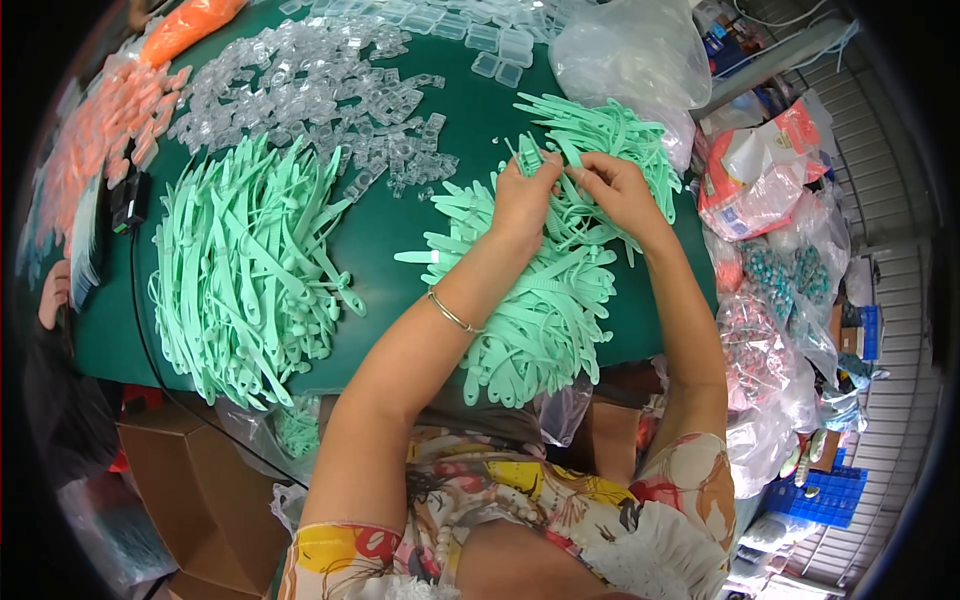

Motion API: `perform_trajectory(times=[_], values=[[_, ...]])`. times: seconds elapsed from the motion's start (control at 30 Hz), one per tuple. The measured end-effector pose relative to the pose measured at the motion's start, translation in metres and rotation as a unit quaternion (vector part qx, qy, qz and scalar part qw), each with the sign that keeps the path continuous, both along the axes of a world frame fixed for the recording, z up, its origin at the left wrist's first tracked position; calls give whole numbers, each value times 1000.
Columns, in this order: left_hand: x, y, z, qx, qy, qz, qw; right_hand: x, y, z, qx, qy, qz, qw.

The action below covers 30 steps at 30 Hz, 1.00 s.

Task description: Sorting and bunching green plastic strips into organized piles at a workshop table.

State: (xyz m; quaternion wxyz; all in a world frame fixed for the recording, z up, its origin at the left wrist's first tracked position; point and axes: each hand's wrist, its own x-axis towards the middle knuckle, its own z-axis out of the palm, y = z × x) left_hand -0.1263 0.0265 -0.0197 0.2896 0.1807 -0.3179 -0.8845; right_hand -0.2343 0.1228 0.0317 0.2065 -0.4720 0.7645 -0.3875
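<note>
My left hand (pixel 525 200) is closed around a few mint-green plastic strips (pixel 528 152) whose ends stick up past the fingers. Right beside it, my right hand (pixel 618 192) pinches one mint-green strip (pixel 571 152) between thumb and fingertips. Both hands are over a heap of the same long, flat strips (pixel 540 325), which spreads toward me across the table. More strips (pixel 610 130) lie just beyond the right hand. The part of the strips inside my fingers is hidden.
A second heap of green strips (pixel 245 270) covers the left of the green table (pixel 385 265). Clear plastic pieces (pixel 300 90), orange pieces (pixel 115 110) and a plastic bag (pixel 630 55) lie farther back. Another person's hand (pixel 55 293) shows at the far left, near a black cable (pixel 140 300).
</note>
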Motion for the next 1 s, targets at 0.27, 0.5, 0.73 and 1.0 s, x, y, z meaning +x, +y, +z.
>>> perform_trajectory(times=[0.27,0.5,0.73,1.0], values=[[4,0,7,78,55,-76,992,31,40,-2,5,214,-20,977],[8,1,5,21,32,-74,996,47,53,-4,61,230,-19,971],[5,0,2,0,59,-80,995,-17,28,-17,-8,192,-234,953],[5,-4,-2,-65,13,-96,993,-41,29,-22,36,179,-247,952]])
